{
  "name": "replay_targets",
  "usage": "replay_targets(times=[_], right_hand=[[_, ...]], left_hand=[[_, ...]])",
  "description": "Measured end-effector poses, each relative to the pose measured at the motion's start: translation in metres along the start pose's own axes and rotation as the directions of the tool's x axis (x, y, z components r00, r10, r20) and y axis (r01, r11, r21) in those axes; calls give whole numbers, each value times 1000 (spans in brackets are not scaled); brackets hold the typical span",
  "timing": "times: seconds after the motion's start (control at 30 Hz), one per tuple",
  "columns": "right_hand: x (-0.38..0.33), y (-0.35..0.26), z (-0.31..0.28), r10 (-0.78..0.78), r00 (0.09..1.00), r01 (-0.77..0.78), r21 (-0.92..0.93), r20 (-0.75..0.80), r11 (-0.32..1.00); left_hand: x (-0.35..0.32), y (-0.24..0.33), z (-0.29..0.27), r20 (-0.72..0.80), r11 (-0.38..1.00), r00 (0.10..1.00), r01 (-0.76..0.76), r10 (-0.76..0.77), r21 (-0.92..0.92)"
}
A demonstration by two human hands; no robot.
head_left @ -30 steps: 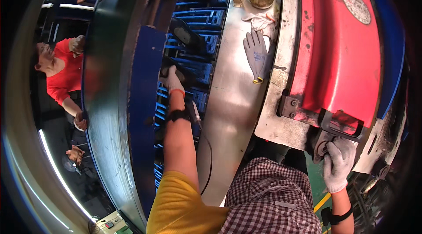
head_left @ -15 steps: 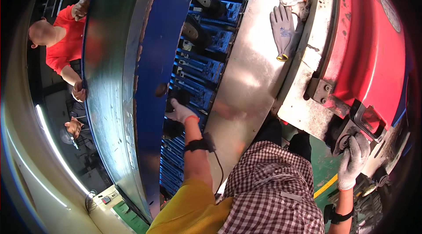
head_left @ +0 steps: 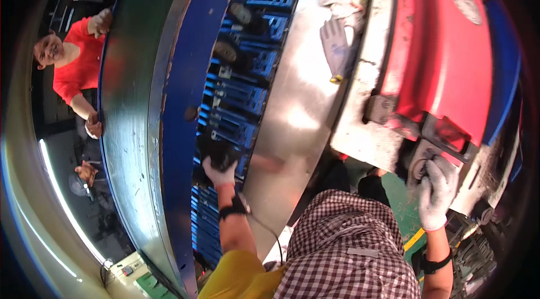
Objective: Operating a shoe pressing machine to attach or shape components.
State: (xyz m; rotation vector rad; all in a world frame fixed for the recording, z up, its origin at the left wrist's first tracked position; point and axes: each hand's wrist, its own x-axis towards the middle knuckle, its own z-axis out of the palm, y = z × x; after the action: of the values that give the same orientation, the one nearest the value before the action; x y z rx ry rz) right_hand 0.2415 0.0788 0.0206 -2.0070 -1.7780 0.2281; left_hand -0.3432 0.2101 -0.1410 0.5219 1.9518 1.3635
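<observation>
Left of ledge (head_left: 284, 130), grasps dark piece (head_left: 216, 150) with left hand (head_left: 220, 174); could snag rack (head_left: 242, 96) if tilted; cannot tell grip of right hand (head_left: 437, 193).

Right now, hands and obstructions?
Left hand on dark piece by blue slats. Right hand at fitting beside red cover. Grey glove on metal ledge, touching neither.

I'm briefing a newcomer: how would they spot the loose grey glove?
Find the big red cover on the right. Left of it runs a metal ledge, where the grey glove lies, fingers pointing away. Unlike the crumpled white fabric beyond it, it shows a hand shape and yellow cuff edge.
</observation>
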Motion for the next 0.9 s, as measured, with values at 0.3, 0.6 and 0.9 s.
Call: replay_targets(times=[0.3,0.6,0.9], right_hand=[[11,-12,-44,-197,965,262,586,-173,767],[-37,35,-145,194,969,-201,941,151,271],[-55,255,-203,584,697,-544,224,-415,809]], left_hand=[[-247,142,92,919,667,350,731,-182,-146],[-464,194,256,988,988,-49,-60,-144,141],[-609,283,383,813,760,-327,-307,481,-573]])
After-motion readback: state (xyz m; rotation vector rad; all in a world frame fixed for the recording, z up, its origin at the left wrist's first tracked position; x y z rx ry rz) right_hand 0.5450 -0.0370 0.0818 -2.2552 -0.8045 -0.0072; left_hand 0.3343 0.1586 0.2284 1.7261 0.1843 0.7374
